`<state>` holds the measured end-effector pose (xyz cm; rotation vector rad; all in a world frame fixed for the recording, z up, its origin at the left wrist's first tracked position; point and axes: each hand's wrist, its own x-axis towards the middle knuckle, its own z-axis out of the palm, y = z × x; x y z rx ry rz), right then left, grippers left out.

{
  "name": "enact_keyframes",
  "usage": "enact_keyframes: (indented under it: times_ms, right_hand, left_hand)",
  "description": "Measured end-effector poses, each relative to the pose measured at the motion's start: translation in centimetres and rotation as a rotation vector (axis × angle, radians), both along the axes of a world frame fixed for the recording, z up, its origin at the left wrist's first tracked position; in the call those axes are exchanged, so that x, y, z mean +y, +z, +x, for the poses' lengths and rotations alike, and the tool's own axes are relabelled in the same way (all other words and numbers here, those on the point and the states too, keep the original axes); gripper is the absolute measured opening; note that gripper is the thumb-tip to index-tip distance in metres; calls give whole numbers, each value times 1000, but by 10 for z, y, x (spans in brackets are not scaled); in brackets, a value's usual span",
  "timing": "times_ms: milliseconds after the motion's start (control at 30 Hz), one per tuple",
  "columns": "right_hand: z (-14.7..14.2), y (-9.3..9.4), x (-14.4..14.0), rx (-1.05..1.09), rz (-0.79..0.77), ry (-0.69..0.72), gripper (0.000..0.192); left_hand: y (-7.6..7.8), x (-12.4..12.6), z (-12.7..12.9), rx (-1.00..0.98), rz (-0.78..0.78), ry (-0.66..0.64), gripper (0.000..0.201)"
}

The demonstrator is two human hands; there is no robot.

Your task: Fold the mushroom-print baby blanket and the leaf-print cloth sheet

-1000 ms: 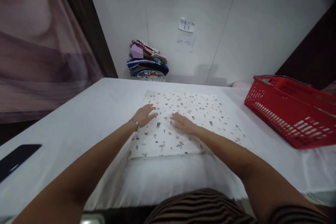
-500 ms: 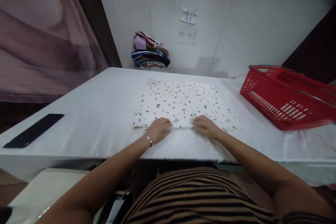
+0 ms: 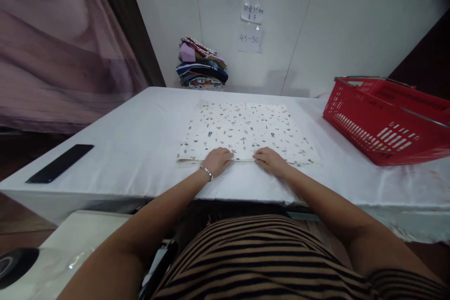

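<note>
A white cloth (image 3: 242, 126) printed with small grey and brown motifs lies flat and folded in layers on the white-covered table (image 3: 140, 150). At its near edge, left of the middle, my left hand (image 3: 217, 161) wears a silver bracelet and has its fingers closed on the fold. My right hand (image 3: 271, 161) grips the same edge further right, fingers bent over it. A short stretch of cloth edge shows between the two hands. The thumbs are partly hidden.
To the right stands a red plastic basket (image 3: 383, 122) with metal handles. A stack of folded fabrics (image 3: 202, 65) sits at the back by the wall. A dark phone-like slab (image 3: 61, 163) lies on the left. Paper notes (image 3: 250, 37) hang on the wall.
The camera view has shifted slightly. My right hand has moved a little inward along the near edge, so the hands are closer together. The cloth lies much as before.
</note>
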<state>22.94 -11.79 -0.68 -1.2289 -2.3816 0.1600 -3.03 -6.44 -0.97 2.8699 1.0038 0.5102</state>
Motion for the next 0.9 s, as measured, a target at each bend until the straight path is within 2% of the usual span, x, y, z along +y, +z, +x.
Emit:
enact_keyframes:
  times_ms: [200,367,600,900]
  right_hand:
    - [0,-1,3,40,-79,-52,27]
    - [0,-6,2,24,-12,-61,29]
    - [-5,-5,-4,-194,57,-71,29]
    - [-7,0,-1,-217,28,-87,28]
  left_hand:
    - [5,1,14,35,8,9,24]
    - [7,2,16,88,108,31,26]
    - [4,-1,14,184,258,-2,28]
    - [4,-1,15,181,262,-10,29]
